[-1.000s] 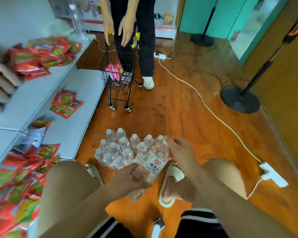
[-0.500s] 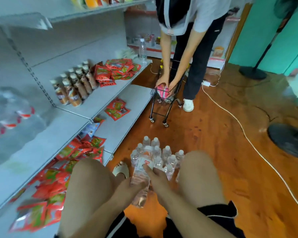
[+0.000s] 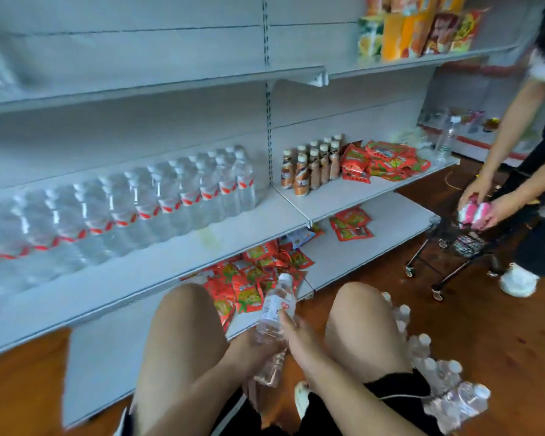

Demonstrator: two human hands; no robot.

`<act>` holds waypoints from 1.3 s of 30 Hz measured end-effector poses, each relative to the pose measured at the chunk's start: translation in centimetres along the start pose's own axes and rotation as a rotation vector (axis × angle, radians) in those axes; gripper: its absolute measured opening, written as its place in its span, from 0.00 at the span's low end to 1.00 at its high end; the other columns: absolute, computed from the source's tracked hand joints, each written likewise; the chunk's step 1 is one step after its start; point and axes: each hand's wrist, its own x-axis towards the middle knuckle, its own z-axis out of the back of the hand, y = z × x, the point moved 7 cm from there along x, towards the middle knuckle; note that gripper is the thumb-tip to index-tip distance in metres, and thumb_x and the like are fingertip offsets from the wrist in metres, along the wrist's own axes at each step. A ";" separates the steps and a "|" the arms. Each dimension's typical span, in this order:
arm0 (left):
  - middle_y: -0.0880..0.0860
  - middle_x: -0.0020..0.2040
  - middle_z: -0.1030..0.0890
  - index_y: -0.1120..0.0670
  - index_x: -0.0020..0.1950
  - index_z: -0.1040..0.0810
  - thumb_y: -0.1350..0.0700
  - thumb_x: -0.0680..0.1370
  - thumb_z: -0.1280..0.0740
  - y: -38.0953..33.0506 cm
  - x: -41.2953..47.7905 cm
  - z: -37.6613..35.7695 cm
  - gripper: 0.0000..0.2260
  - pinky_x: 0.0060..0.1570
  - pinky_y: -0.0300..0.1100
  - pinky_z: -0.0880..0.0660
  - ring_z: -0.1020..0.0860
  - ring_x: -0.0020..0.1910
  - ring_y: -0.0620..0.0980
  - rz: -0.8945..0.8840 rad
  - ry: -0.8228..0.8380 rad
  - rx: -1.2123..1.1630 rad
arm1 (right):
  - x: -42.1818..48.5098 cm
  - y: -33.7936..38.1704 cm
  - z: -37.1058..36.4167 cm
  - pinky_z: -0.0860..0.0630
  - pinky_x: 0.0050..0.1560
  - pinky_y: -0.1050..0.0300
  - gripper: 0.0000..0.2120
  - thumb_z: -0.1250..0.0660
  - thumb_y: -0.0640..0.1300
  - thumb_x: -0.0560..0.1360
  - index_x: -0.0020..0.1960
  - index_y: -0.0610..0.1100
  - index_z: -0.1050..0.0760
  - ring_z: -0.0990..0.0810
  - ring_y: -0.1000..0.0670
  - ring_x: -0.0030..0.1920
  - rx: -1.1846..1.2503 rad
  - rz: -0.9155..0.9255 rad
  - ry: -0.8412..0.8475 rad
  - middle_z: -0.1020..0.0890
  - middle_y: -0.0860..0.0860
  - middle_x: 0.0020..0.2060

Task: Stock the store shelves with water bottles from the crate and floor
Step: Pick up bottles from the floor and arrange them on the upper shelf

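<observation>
I squat facing grey shelves. Between my knees I hold a clear water bottle with a white label and white cap, tilted toward the shelves. My right hand grips its middle from the right. My left hand is curled round its lower part. A second clear bottle pokes out below my left hand; which hand holds it I cannot tell. A wrapped pack of water bottles stands on the wooden floor by my right leg. The middle shelf carries a long row of red-banded water bottles.
Brown drink bottles and red snack packets fill the shelf's right part. More red packets lie on the bottom shelf just ahead of my hands. At right another person holds a pink item over a small black cart.
My view has swung left from the floor pack to the shelves. Both hands have come up off the pack with the bottle, and the pack now lies to my right.
</observation>
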 end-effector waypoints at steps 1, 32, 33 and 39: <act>0.39 0.23 0.24 0.48 0.30 0.24 0.57 0.77 0.26 0.3 -0.5 0.8 0.17 0.32 0.29 0.31 0.28 0.26 0.32 0.008 -0.035 -0.014 | 1.4 -1.2 -1.3 0.25 0.64 0.53 0.45 0.39 0.80 0.64 0.66 0.47 0.23 0.19 0.48 0.60 0.021 -0.015 0.035 0.17 0.50 0.59; 0.51 0.56 0.14 0.52 0.69 0.30 0.60 0.72 0.26 -19.1 -19.8 35.0 0.27 0.52 0.44 0.18 0.15 0.55 0.51 -0.542 -0.760 -0.178 | -12.3 41.8 -17.1 0.20 0.57 0.55 0.33 0.30 0.48 0.79 0.74 0.74 0.41 0.18 0.59 0.54 -0.304 1.197 0.855 0.23 0.65 0.60; 0.53 0.57 0.14 0.52 0.70 0.30 0.59 0.73 0.26 -20.0 -19.7 36.2 0.27 0.56 0.50 0.19 0.15 0.56 0.54 -0.565 -0.768 -0.175 | -12.7 42.9 -17.6 0.20 0.53 0.60 0.36 0.29 0.48 0.78 0.73 0.75 0.43 0.17 0.59 0.52 -0.317 1.203 0.870 0.23 0.67 0.57; 0.53 0.61 0.16 0.51 0.69 0.26 0.53 0.74 0.23 -23.7 -18.7 44.1 0.25 0.61 0.57 0.22 0.17 0.61 0.54 -0.633 -0.831 -0.177 | -12.7 51.2 -21.2 0.23 0.48 0.69 0.42 0.24 0.52 0.74 0.75 0.74 0.46 0.16 0.61 0.44 -0.287 1.289 0.719 0.22 0.68 0.52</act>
